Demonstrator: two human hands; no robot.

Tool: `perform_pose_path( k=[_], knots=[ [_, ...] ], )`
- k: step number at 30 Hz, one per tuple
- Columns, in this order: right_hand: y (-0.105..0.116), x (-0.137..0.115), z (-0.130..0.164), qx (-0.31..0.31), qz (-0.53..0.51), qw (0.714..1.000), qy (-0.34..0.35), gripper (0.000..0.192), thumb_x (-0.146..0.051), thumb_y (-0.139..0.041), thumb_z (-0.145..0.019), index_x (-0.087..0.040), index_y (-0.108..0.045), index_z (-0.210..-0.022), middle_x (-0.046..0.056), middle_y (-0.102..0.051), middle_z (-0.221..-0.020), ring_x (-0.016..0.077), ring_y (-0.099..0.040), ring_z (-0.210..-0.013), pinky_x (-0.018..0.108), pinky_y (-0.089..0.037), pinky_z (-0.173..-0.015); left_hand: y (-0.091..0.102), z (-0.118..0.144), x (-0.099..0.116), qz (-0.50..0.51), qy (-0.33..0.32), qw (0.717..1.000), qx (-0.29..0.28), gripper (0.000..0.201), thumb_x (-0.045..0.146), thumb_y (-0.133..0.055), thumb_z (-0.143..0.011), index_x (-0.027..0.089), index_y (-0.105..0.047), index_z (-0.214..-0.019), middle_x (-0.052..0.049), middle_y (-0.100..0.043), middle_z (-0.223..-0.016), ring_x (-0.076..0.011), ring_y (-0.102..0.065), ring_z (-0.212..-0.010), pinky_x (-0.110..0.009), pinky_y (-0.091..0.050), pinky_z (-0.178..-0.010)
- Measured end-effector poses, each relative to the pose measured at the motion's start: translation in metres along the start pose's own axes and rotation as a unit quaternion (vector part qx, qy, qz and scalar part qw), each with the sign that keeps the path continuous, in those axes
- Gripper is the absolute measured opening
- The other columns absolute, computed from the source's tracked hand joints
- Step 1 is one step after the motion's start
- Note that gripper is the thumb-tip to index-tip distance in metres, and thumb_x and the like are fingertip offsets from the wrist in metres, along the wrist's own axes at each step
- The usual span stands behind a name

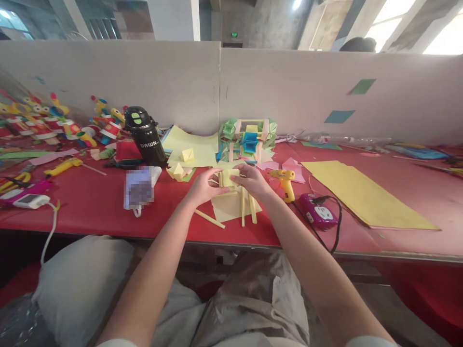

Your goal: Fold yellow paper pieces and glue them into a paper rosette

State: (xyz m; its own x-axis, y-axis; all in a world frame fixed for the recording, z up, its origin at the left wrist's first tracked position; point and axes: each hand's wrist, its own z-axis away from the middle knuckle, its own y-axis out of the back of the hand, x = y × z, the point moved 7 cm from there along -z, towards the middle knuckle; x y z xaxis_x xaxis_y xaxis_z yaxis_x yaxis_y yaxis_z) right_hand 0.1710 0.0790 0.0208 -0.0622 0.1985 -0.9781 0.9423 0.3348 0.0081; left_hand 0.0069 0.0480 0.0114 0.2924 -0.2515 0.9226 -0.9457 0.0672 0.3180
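Note:
My left hand (pixel 206 187) and my right hand (pixel 254 181) meet over the middle of the table, both closed on a small pale-yellow paper piece (pixel 230 177) with narrow strips along its edge. My left hand grips its left side, while the right thumb presses on its face. Below it lies a pale-yellow paper sheet (pixel 222 209), with several narrow yellow strips (pixel 243 212) on and beside it; one loose strip (pixel 210 219) lies slantwise to the left. Two folded yellow paper shapes (pixel 187 154) rest beyond my left hand. To the right of my right hand stands a yellow glue gun (pixel 286 184).
A green, blue and pink paper model (pixel 249 140) stands by the partition (pixel 173 82). Left are a black bottle (pixel 144 137), a blurred device (pixel 139 189) and colourful figures (pixel 68 120). Right are a purple power socket (pixel 318 212) with black cable and yellow sheets (pixel 365 195).

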Motion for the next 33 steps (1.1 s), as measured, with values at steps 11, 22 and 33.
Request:
perform_pose_path(
  k=[11,22,33],
  knots=[
    [0.001,-0.007,0.003,0.03,0.034,0.999,0.029,0.037,-0.041,-0.082,-0.066,-0.021,-0.061,-0.09,-0.003,-0.057,-0.08,0.0113,-0.053,-0.066,0.027,-0.045,-0.058,0.003,-0.001,0.002,-0.01,0.004,1.0,0.017,0.079,0.038,-0.094,-0.054,0.017,-0.062,-0.124,-0.006,-0.065,-0.094,-0.0167,-0.07,-0.074,-0.025,-0.057,-0.065],
    [-0.002,0.004,0.002,-0.016,-0.049,0.999,-0.014,0.041,-0.041,-0.085,-0.064,-0.021,-0.061,-0.09,-0.001,-0.063,-0.083,0.0131,-0.059,-0.071,0.026,-0.047,-0.062,0.001,-0.001,0.001,0.01,-0.001,1.0,0.002,0.081,0.04,-0.094,-0.052,0.015,-0.062,-0.123,-0.009,-0.067,-0.098,-0.0189,-0.07,-0.078,-0.026,-0.058,-0.065],
    [-0.006,0.007,0.004,-0.023,-0.077,0.996,-0.042,0.045,-0.041,-0.088,-0.061,-0.022,-0.06,-0.09,0.0,-0.064,-0.081,0.0144,-0.061,-0.07,0.028,-0.048,-0.062,-0.002,0.0,0.0,0.01,-0.002,1.0,-0.013,0.079,0.039,-0.093,-0.056,0.014,-0.062,-0.124,-0.008,-0.068,-0.097,-0.0192,-0.07,-0.079,-0.026,-0.057,-0.065]
  ],
)
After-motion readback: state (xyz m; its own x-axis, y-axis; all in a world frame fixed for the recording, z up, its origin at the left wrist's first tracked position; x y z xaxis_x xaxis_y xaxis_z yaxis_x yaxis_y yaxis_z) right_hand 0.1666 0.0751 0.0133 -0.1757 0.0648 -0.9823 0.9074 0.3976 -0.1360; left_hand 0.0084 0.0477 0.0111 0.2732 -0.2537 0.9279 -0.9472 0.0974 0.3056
